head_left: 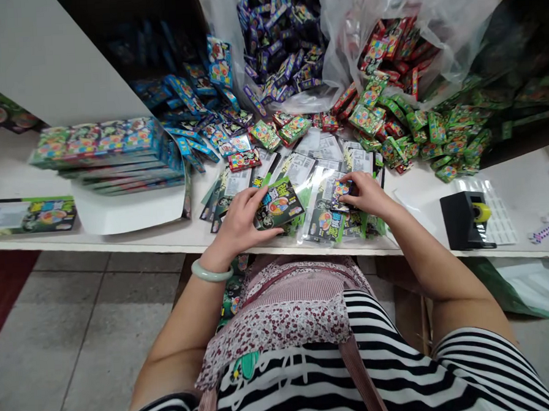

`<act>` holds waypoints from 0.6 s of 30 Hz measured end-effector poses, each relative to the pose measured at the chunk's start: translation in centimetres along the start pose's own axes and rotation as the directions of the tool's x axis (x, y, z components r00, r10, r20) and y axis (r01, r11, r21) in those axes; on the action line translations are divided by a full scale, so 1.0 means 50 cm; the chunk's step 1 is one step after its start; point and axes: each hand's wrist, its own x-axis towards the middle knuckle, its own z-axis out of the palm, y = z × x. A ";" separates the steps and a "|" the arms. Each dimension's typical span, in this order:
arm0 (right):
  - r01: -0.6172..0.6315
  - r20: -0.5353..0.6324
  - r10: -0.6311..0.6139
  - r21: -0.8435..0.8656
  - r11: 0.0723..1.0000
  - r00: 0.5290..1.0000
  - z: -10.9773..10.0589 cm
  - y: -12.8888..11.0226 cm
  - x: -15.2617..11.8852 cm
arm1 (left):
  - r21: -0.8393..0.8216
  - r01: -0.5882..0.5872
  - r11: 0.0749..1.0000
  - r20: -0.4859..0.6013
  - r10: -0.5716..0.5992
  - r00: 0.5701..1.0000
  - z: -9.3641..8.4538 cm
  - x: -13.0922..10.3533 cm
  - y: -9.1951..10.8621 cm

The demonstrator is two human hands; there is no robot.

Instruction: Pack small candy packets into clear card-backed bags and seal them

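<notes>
Black-and-green packet (281,204) lay tilted over clear sleeves (318,228), near front edge of white table (419,207); loose boxes (455,141) heaped beyond. Risk, as I judged remotely: low drag by either hand could shift slick, overlapping sleeves over edge. Left hand (238,223), thumb and fingers spread wide, apparently held packet by its left side, contact partly hidden. Right hand (369,194), fingers bent, pinched small dark box (341,196).

Centre: pack (280,203), glossy printed card. 12–1 o'clock: bags (340,58), crinkled translucent plastic. 3 o'clock: dispenser (454,223), smooth dark plastic. 6 o'clock: apron (281,328), matt cloth.
</notes>
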 end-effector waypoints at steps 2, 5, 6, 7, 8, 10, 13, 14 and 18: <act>-0.021 -0.033 0.021 0.015 1.000 0.999 0.005 0.002 0.004 | 0.000 -0.019 1.000 0.001 0.019 1.000 0.001 0.001 0.003; 0.091 -0.033 -0.091 -0.004 0.996 0.995 0.006 0.011 -0.010 | 0.016 -0.019 1.000 -0.016 0.019 1.000 -0.001 -0.004 0.000; 0.139 -0.012 -0.140 -0.029 0.990 0.990 0.006 0.014 -0.018 | 0.024 -0.014 1.000 -0.018 0.015 1.000 -0.001 -0.006 -0.002; 0.181 0.009 -0.181 -0.056 0.982 0.984 0.005 0.015 -0.027 | 0.031 -0.011 0.999 -0.015 0.012 1.000 -0.001 -0.008 -0.004; 0.209 0.016 -0.208 -0.077 0.975 0.978 0.003 0.015 -0.035 | 0.035 -0.013 0.999 -0.011 0.013 1.000 0.000 -0.009 -0.006; 0.235 -0.040 -0.238 -0.075 0.969 0.970 -0.006 0.005 -0.049 | 0.036 -0.035 0.999 -0.001 0.035 0.999 0.005 -0.007 -0.008; 0.360 -0.124 -0.354 0.033 0.932 0.927 -0.036 -0.039 -0.058 | 0.039 -0.088 0.995 0.010 0.088 0.996 0.011 0.002 -0.005; 0.423 -0.105 -0.416 0.059 0.904 0.903 -0.049 -0.058 -0.058 | 0.034 -0.107 0.994 0.015 0.107 0.994 0.011 0.006 -0.002; 0.599 0.092 -0.600 0.039 0.800 0.795 -0.083 -0.124 -0.040 | -0.019 -0.178 0.984 0.038 0.179 0.983 0.006 0.014 0.007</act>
